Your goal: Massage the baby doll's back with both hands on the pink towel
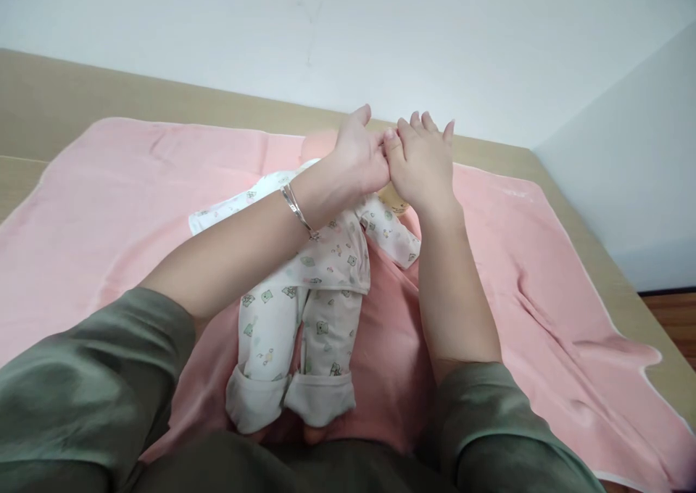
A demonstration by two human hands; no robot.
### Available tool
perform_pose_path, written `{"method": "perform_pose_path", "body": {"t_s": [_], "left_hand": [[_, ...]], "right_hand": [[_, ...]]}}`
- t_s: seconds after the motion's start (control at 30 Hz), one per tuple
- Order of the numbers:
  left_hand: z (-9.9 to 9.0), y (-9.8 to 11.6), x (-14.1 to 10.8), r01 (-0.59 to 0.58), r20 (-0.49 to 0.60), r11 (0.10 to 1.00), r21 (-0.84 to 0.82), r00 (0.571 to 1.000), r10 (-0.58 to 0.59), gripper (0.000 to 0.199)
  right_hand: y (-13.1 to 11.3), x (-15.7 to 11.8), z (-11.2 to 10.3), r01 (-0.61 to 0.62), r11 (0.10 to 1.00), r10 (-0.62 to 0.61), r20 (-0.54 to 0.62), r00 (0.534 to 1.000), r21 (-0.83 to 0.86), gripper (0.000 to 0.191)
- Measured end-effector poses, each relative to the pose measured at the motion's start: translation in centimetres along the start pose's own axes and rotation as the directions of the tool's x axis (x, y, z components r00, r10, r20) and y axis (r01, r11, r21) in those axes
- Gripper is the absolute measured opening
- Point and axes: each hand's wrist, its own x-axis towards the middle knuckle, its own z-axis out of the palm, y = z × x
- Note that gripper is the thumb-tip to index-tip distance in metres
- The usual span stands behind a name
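My left hand is raised above a small figure's upper body, palm turned up and thumb stretched out; its fingertips are partly hidden at my right hand. Touching it, my right hand shows its back, with its fingers spread. I make out nothing held in either. Below them lies the small figure in a white printed top and white printed trousers with turned-up cuffs. My left forearm covers part of the top. A yellow item with dark markings is partly hidden under my right hand.
A pink cloth with raised folds at the right lies under the figure, over a light wooden surface. White walls rise behind and at the right. The surface's right edge runs down towards a reddish-brown wooden area.
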Motion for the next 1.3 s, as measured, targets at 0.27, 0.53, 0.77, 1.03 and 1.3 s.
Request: {"method": "perform_pose_path", "body": {"t_s": [0.27, 0.53, 0.77, 1.03, 1.3], "left_hand": [[0.6, 4.5, -3.2, 0.426, 0.233, 0.631, -0.648, 0.9, -0.368, 0.086], [-4.3, 0.3, -6.6, 0.314, 0.187, 0.912, -0.265, 0.944, -0.271, 0.077], [-7.4, 1.3, -8.5, 0.181, 0.232, 0.926, -0.331, 0.967, -0.106, 0.082], [-8.9, 8.1, -12.0, 0.345, 0.229, 0.793, -0.503, 0.937, -0.263, 0.078], [-9.4, 7.9, -12.8, 0.249, 0.076, 0.956, -0.158, 0.968, -0.239, 0.075]], "right_hand": [[-2.5, 0.2, -1.0, -0.153, 0.984, 0.157, 0.037, 0.987, -0.085, 0.04], [-4.0, 1.3, -1.2, -0.344, 0.919, 0.365, 0.086, 0.927, -0.195, 0.036], [-4.2, 1.6, -1.3, -0.388, 0.895, 0.417, 0.103, 0.903, -0.218, 0.032], [-4.5, 1.1, -1.8, -0.341, 0.908, 0.374, 0.105, 0.921, -0.243, 0.035], [-3.7, 0.7, -1.7, -0.24, 0.923, 0.277, 0.086, 0.957, -0.299, 0.02]]}}
